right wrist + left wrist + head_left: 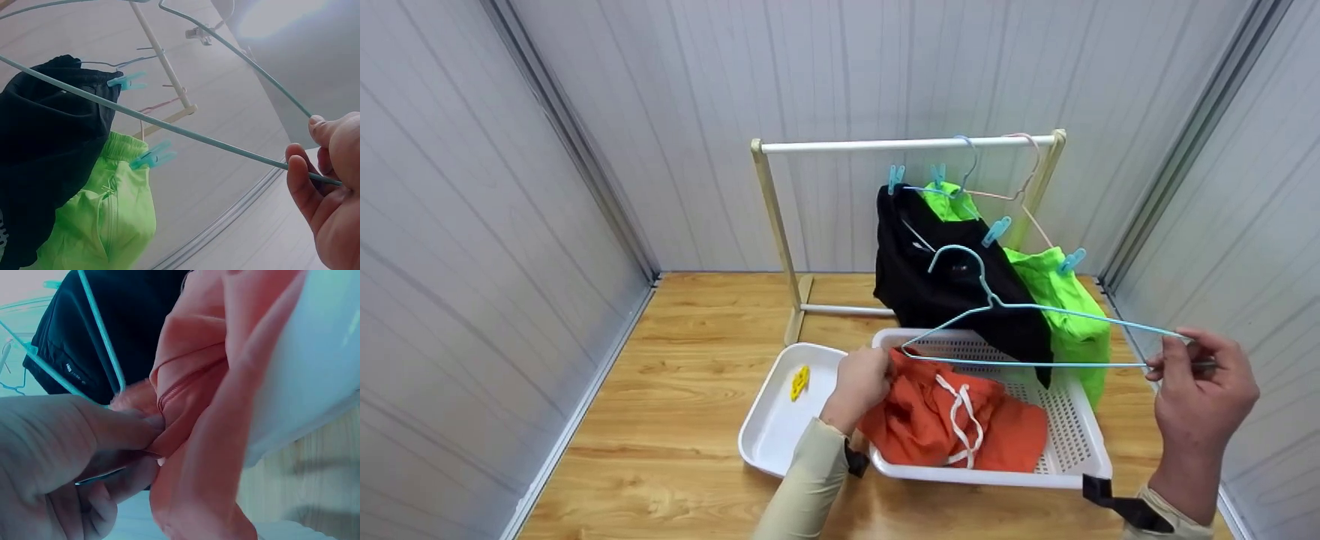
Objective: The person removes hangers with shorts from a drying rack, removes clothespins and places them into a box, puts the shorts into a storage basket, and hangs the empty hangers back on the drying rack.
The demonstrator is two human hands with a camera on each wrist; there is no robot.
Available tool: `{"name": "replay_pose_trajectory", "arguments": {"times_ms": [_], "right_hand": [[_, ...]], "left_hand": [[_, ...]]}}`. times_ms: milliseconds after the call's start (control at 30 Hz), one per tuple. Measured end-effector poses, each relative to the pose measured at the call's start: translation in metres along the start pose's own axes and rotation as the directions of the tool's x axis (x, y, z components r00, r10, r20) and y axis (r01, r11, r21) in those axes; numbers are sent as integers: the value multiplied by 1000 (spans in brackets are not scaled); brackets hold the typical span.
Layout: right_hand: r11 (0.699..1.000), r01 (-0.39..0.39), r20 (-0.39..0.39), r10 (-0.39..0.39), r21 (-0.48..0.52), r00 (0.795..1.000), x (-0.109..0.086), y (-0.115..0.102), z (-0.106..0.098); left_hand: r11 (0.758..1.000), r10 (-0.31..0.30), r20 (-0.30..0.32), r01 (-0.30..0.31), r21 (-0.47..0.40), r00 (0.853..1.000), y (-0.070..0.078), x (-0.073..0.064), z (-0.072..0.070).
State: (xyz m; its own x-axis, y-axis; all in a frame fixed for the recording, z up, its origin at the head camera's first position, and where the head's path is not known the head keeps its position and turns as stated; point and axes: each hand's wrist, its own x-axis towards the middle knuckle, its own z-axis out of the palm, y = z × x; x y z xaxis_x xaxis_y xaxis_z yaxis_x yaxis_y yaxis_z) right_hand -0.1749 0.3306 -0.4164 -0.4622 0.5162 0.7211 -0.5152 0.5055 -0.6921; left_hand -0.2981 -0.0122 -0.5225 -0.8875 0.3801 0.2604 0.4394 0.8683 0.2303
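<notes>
My right hand (1207,386) grips one end of a light blue wire clothes hanger (1057,365), with the thumb and fingers round its wires in the right wrist view. The hanger's hook points up toward the rack, and its far end lies at the waist of the orange shorts (911,427). These shorts have a white drawstring (958,405) and lie bunched in a white perforated basket (990,478). At their left upper edge, my left hand (859,382) pinches the fabric. The left wrist view shows the thumb and fingers (129,430) on a fold beside the hanger's corner.
Behind the basket stands a drying rack (855,146). Black clothing (952,300) and bright green shorts (1080,330) hang there from hangers with blue clothespins (996,232). Left of the basket, a white tray (757,420) holds yellow clothespins (800,382). Panel walls enclose the wooden floor.
</notes>
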Motion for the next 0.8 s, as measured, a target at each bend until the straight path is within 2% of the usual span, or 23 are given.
{"name": "replay_pose_trajectory", "arguments": {"times_ms": [167, 267, 333, 500, 567, 633, 667, 700, 800], "right_hand": [[998, -35, -23, 36, 48, 999, -1, -2, 3], [1000, -5, -11, 5, 1, 1000, -3, -3, 5], [1000, -11, -13, 11, 1, 1000, -4, -4, 6], [991, -54, -31, 58, 119, 998, -6, -10, 14], [979, -74, -45, 84, 191, 995, -7, -13, 18], [966, -73, -60, 90, 248, 994, -8, -16, 23], [961, -68, -70, 90, 267, 994, -8, -17, 25], [956, -60, -81, 87, 287, 993, -9, -17, 27], [948, -26, -119, 68, 318, 991, -10, -17, 32]], "left_hand": [[1000, -2, 137, 1, 4, 991, 10, -2, 2], [1000, -15, 222, 12, 13, 975, 20, -4, 3], [999, -34, 285, 35, 1, 958, 28, -6, 3], [996, -81, 442, 91, -2, 893, 45, -7, 8], [996, -85, 473, 89, 13, 877, 49, -7, 10], [995, -88, 489, 97, 7, 868, 52, -7, 12], [995, -82, 489, 95, -2, 868, 52, -7, 13], [996, -68, 474, 84, -13, 878, 52, -7, 13], [997, -29, 397, 56, -55, 917, 50, -8, 13]]}}
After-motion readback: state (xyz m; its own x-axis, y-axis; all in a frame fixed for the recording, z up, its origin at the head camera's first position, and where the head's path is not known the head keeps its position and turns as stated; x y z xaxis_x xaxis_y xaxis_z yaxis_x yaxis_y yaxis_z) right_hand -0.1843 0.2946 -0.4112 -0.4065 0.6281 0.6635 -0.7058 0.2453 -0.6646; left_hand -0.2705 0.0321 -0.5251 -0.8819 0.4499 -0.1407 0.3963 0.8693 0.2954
